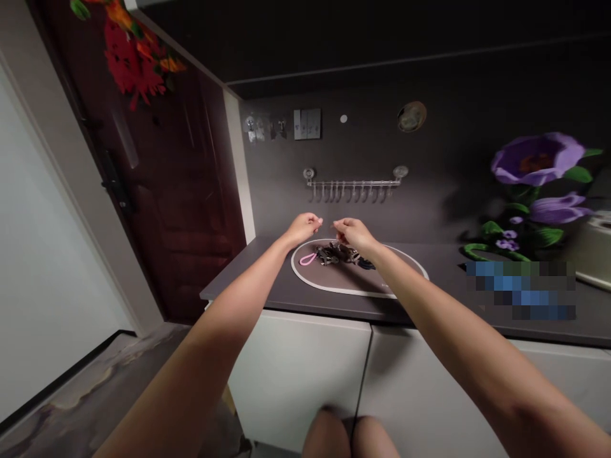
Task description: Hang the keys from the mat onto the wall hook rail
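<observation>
Glossy metal items (pixel 334 254), matt countertop (pixel 252 286)

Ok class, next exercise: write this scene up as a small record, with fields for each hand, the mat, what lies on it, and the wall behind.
left hand: left hand, fingertips pinched, above the mat's edge
right hand: right hand, fingertips pinched, above the pile
mat: white-rimmed oval mat on a dark countertop
on mat: metal pile, perhaps keys; pink loop strap
wall: metal hook rail
</observation>
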Demonstrator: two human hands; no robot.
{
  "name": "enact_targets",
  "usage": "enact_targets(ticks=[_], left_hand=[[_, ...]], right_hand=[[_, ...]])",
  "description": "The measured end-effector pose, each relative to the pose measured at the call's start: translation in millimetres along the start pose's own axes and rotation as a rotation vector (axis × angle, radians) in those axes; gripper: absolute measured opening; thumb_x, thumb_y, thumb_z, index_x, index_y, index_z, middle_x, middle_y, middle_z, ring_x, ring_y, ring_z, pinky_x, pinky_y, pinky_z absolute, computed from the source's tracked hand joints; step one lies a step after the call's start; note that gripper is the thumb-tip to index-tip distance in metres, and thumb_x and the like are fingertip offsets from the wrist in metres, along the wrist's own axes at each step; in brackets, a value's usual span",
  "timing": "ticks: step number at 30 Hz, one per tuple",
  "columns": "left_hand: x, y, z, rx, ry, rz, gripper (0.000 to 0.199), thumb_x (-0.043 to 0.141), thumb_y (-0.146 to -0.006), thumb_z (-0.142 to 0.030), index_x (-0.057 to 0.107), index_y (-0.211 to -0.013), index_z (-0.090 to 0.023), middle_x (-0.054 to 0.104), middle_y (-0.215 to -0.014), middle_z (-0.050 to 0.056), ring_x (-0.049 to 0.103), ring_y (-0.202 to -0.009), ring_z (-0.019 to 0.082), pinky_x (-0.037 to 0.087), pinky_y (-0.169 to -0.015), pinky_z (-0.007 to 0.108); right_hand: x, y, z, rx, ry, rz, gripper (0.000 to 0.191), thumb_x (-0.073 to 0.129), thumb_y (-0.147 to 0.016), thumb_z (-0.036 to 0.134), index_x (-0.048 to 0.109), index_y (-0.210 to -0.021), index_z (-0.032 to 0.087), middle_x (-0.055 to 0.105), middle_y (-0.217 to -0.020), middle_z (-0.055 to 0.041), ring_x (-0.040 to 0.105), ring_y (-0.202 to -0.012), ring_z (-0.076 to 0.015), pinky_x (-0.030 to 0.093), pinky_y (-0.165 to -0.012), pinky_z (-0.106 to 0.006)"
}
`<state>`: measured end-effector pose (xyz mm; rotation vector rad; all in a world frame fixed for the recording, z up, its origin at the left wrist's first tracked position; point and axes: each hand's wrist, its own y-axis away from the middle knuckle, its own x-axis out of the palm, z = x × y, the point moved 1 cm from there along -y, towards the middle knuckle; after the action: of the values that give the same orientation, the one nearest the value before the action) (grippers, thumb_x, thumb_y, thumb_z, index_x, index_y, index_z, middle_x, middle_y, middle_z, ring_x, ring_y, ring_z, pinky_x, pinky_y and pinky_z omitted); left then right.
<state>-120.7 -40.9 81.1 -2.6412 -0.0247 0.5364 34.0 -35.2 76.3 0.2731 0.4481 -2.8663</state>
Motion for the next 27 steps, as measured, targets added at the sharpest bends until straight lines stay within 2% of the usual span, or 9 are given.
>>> enact_targets(ticks=[3,9,11,14,18,22,27], left_hand=[[-1.4,-13.5,11.1,0.071,-0.236,-0.037,0.013,0.051,-0.076,-0.023,0.056,-0.071,-0.012,0.054,-0.059,-0.001,0.044,-0.054,0.007,0.035,-0.057,0.02],[6.7,-22.8,50.7,0.111,-0.513,-0.069,0.016,0.048,-0.076,-0.017,0.063,-0.079,-0.013,0.062,-0.078,0.005,0.052,-0.07,0.012,0.039,-0.069,0.023],[10.1,-21.1,63.2,0.142,-0.581,-0.065,0.018,0.046,-0.077,-0.018,0.063,-0.082,-0.014,0.062,-0.083,0.006,0.052,-0.076,0.014,0.04,-0.073,0.025],[14.0,-17.8,76.2,0.154,-0.668,0.013,0.02,0.046,-0.078,-0.021,0.064,-0.085,-0.016,0.062,-0.088,0.007,0.053,-0.083,0.016,0.039,-0.076,0.026],[16.8,-16.4,83.2,0.125,-0.696,0.082,0.024,0.045,-0.079,-0.024,0.066,-0.086,-0.015,0.064,-0.089,0.008,0.054,-0.083,0.017,0.039,-0.075,0.026],[19.5,-16.4,85.8,0.111,-0.643,0.146,0.025,0.044,-0.08,-0.025,0.066,-0.082,-0.014,0.065,-0.078,0.006,0.054,-0.07,0.015,0.039,-0.066,0.024],[19.8,-16.1,84.6,0.142,-0.612,0.133,0.021,0.047,-0.077,-0.022,0.066,-0.081,-0.014,0.066,-0.078,0.004,0.055,-0.07,0.013,0.039,-0.066,0.022]], right_hand=[[7.6,-18.8,-2.7,-0.033,0.129,-0.059,0.005,0.047,-0.078,0.015,0.051,-0.075,0.015,0.055,-0.057,0.0014,0.043,-0.043,-0.0054,0.036,-0.045,-0.018],[19.7,-40.6,-26.9,-0.119,0.538,-0.158,0.017,0.05,-0.074,0.013,0.06,-0.087,0.014,0.065,-0.084,-0.0051,0.058,-0.073,-0.0107,0.042,-0.07,-0.021],[22.2,-42.8,-37.2,-0.135,0.645,-0.14,0.02,0.048,-0.076,0.012,0.061,-0.091,0.014,0.066,-0.09,-0.0065,0.059,-0.081,-0.0123,0.041,-0.074,-0.021],[23.7,-43.5,-50.2,-0.169,0.783,-0.063,0.024,0.046,-0.077,0.01,0.062,-0.095,0.015,0.066,-0.096,-0.0074,0.059,-0.089,-0.0141,0.04,-0.078,-0.021],[21.5,-44.3,-60.1,-0.202,0.908,0.006,0.024,0.047,-0.078,0.012,0.063,-0.095,0.015,0.065,-0.099,-0.009,0.058,-0.093,-0.0176,0.04,-0.079,-0.023],[19.5,-45.0,-63.5,-0.188,0.945,0.006,0.024,0.047,-0.078,0.012,0.064,-0.094,0.016,0.066,-0.097,-0.0082,0.059,-0.09,-0.0172,0.04,-0.076,-0.022],[20.7,-42.5,-63.4,-0.185,0.99,0.035,0.025,0.045,-0.078,0.013,0.065,-0.094,0.016,0.067,-0.095,-0.007,0.059,-0.089,-0.0157,0.039,-0.073,-0.02]])
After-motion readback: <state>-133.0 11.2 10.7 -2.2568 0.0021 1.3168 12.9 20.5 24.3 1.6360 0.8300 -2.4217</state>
